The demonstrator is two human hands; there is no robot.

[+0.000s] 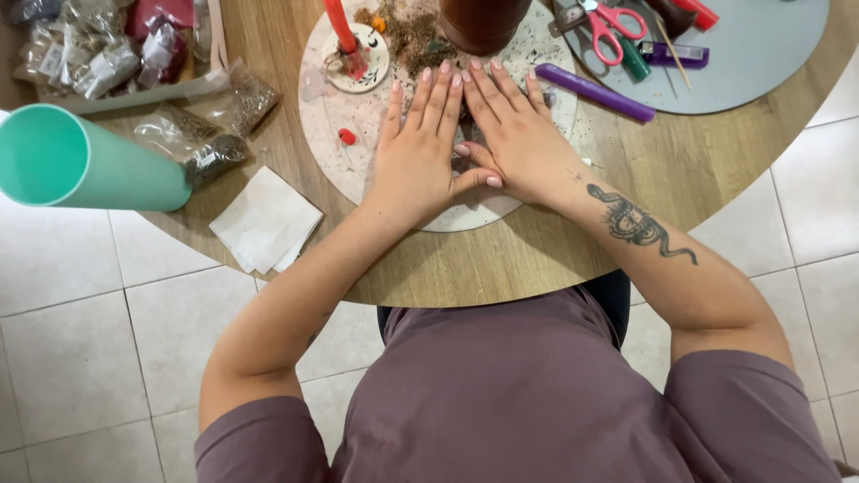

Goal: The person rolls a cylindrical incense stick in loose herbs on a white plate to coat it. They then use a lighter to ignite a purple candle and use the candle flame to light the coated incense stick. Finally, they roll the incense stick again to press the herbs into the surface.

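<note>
The loose, light, crumbly dried brown herb scatter [407, 36] on the round pale stone tray [358, 170] is judged best gathered by flat sweeping, being pressed under the left hand [416, 156] and right hand [514, 139], both laid open, palms down, grasping nothing.

The person wears a short-sleeved, plain mauve-brown top, both forearms bare; the right hand [519, 134] and left hand [418, 148] carry pale pink polished nails and no rings, and a dark snake tattoo [640, 224] runs along the right forearm just behind the wrist.
</note>
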